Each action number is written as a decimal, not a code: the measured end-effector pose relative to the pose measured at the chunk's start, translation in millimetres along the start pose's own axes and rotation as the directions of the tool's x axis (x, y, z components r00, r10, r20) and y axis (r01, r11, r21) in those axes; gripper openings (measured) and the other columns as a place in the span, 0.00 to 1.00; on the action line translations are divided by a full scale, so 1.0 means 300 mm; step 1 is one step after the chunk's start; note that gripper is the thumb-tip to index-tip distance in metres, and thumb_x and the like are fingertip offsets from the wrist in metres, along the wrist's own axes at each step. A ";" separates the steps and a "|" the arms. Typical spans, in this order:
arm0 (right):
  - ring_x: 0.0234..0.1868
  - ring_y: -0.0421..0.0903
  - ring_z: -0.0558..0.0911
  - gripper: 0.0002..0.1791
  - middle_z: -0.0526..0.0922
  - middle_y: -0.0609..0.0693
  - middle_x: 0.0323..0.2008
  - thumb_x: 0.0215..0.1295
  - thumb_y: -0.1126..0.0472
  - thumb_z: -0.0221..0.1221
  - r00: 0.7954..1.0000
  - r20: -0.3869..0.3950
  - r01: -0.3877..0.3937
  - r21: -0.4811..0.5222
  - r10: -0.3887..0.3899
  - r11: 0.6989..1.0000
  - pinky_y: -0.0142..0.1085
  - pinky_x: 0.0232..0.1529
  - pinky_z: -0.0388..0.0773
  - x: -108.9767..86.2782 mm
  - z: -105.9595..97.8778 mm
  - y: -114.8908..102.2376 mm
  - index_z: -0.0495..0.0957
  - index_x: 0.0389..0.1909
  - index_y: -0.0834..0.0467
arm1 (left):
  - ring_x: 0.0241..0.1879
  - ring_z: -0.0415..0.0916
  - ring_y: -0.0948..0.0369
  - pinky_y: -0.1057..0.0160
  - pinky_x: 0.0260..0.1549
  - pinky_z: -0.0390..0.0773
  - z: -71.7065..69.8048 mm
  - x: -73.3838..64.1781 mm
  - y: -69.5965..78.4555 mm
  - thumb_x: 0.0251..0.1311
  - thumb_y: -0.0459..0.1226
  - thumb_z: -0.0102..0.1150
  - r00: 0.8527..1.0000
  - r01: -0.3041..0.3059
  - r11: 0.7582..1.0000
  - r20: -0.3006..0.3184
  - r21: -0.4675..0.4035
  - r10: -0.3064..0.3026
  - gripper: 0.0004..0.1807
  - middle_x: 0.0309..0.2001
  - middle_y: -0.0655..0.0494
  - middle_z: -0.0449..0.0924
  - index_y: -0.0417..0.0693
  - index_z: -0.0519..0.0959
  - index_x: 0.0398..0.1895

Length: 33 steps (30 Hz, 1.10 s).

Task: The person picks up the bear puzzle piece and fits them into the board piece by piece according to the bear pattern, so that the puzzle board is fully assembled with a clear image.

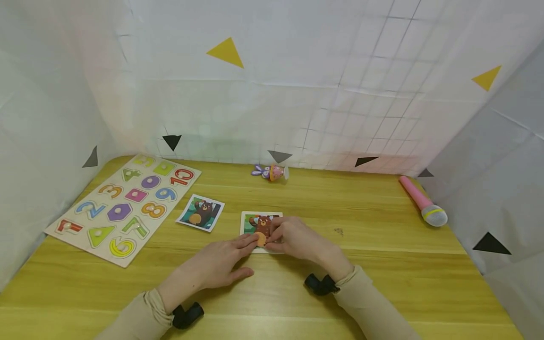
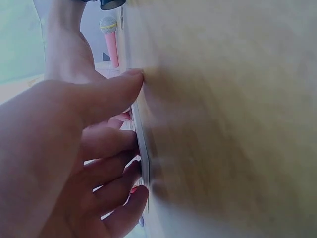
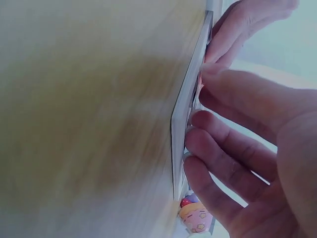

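Note:
A small bear picture puzzle [image 1: 248,224] in a pale flat board lies on the table, its board edge-on in the right wrist view. My left hand [image 1: 223,262] rests its outstretched fingertips on the lower left of the picture, thumb apart on the table side. Over the right part of the picture, my right hand [image 1: 299,238] bends its fingers down, thumb and forefinger close together at the surface. Whether a puzzle piece is between them is hidden. Left of the board lies a card [image 1: 201,212] with a similar bear picture.
A wooden number and shape peg board [image 1: 99,231] lies at the left. A small rabbit-and-cup toy [image 1: 272,173] lies at the back, and a pink toy microphone [image 1: 422,203] at the right. White cloth walls [image 1: 276,108] enclose the table [image 1: 361,217].

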State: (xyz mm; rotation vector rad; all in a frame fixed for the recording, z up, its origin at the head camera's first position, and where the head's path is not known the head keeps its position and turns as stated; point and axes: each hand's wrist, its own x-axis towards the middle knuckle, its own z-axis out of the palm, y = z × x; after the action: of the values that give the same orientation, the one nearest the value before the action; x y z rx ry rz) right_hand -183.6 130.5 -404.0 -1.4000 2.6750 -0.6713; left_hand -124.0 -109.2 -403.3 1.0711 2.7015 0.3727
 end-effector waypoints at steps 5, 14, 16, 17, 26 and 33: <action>0.33 0.38 0.80 0.04 0.80 0.43 0.33 0.61 0.57 0.70 0.999 0.009 -0.041 0.015 0.041 0.999 0.26 0.37 0.78 -0.003 0.000 0.002 0.90 0.31 0.53 | 0.74 0.61 0.52 0.50 0.66 0.71 0.000 -0.004 0.002 0.71 0.54 0.54 1.000 -0.004 1.000 -0.007 0.009 0.004 0.37 0.77 0.52 0.57 0.44 0.63 0.75; 0.33 0.41 0.79 0.07 0.81 0.44 0.35 0.60 0.58 0.71 0.995 0.004 -0.103 0.086 0.103 0.991 0.27 0.34 0.76 -0.011 -0.007 0.007 0.90 0.37 0.56 | 0.75 0.59 0.51 0.48 0.67 0.69 0.002 -0.009 0.013 0.71 0.55 0.52 1.000 -0.019 0.998 -0.022 0.064 0.021 0.36 0.77 0.51 0.57 0.51 0.61 0.77; 0.33 0.41 0.80 0.07 0.81 0.45 0.36 0.60 0.59 0.71 0.993 0.016 -0.118 0.096 0.117 0.988 0.28 0.35 0.77 -0.014 -0.011 0.008 0.90 0.38 0.56 | 0.75 0.59 0.51 0.48 0.69 0.66 0.004 -0.008 0.018 0.71 0.56 0.51 0.999 -0.027 0.995 -0.028 0.093 0.030 0.37 0.77 0.50 0.58 0.49 0.62 0.77; 0.34 0.41 0.80 0.07 0.81 0.45 0.36 0.60 0.59 0.71 0.992 0.022 -0.124 0.097 0.122 0.988 0.28 0.36 0.77 -0.015 -0.012 0.009 0.90 0.38 0.56 | 0.75 0.58 0.51 0.47 0.70 0.64 0.005 -0.008 0.021 0.71 0.57 0.51 0.999 -0.029 0.994 -0.031 0.105 0.033 0.37 0.77 0.50 0.58 0.48 0.62 0.76; 0.37 0.41 0.80 0.08 0.82 0.44 0.38 0.62 0.58 0.70 0.990 0.046 -0.135 0.101 0.131 0.986 0.34 0.40 0.79 -0.026 -0.015 0.017 0.89 0.40 0.55 | 0.77 0.54 0.53 0.49 0.72 0.61 0.007 -0.006 0.031 0.71 0.58 0.49 0.999 -0.039 0.996 -0.006 0.083 0.040 0.40 0.79 0.50 0.53 0.44 0.59 0.77; 0.38 0.41 0.80 0.08 0.82 0.44 0.39 0.62 0.58 0.69 0.988 0.050 -0.152 0.139 0.146 0.979 0.35 0.41 0.79 -0.029 -0.018 0.017 0.89 0.41 0.54 | 0.75 0.58 0.52 0.51 0.68 0.67 0.003 0.004 0.029 0.71 0.57 0.52 0.999 -0.033 0.999 -0.011 0.019 0.033 0.39 0.78 0.51 0.54 0.43 0.61 0.76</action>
State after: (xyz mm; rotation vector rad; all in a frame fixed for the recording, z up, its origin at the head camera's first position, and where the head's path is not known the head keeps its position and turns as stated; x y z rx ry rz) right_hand -183.7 141.9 -402.4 -1.1530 2.6107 -0.7929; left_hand -119.1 -102.1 -401.5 1.1237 2.7049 0.3603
